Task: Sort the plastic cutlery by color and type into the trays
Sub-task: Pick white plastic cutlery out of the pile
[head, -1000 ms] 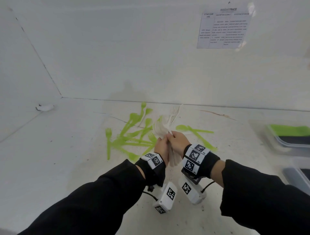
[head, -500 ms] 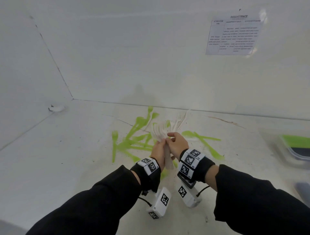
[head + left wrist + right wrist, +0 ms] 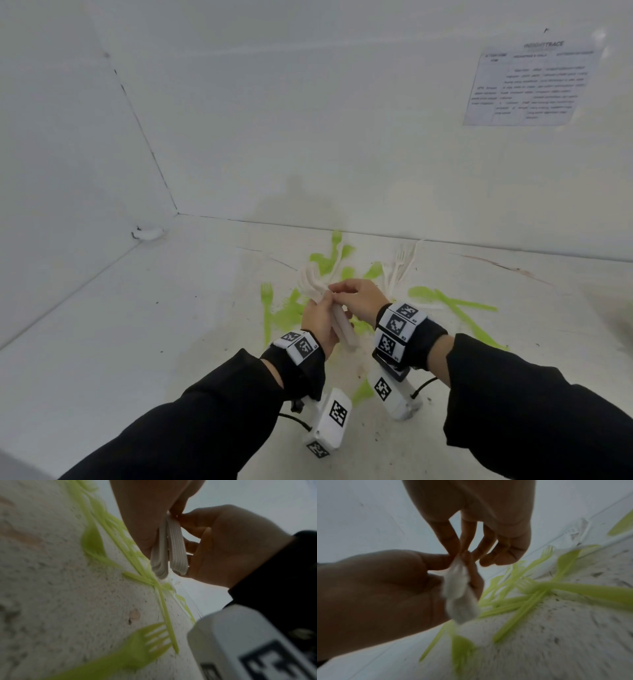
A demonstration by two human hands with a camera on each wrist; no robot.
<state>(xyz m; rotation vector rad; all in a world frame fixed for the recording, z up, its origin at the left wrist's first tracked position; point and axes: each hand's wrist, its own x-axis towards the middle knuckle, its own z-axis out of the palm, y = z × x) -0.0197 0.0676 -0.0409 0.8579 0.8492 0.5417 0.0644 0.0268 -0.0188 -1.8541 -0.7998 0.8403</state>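
Note:
My left hand (image 3: 322, 308) grips a bundle of white plastic cutlery (image 3: 342, 330), handles pointing down and heads fanned out at the top left. My right hand (image 3: 339, 291) pinches the top of that bundle with thumb and fingertips. The left wrist view shows the stacked white handles (image 3: 169, 547) between the left hand (image 3: 145, 513) and the right hand (image 3: 223, 545). In the right wrist view, the right fingers (image 3: 464, 545) meet the white bundle (image 3: 458, 595) held in the left hand (image 3: 376, 595). Green forks, spoons and knives (image 3: 291, 308) lie scattered on the table under both hands. A few white forks (image 3: 399, 270) lie behind the right hand.
The white table (image 3: 137, 325) ends at a back wall and a left wall that meet in a corner. A small white object (image 3: 147, 233) lies near that corner. A printed sheet (image 3: 534, 85) hangs on the back wall. No tray is in view.
The head view has swung left, so the trays at the right edge have left the frame. Both hands stay together on the white bundle, a little further left over the green pile.

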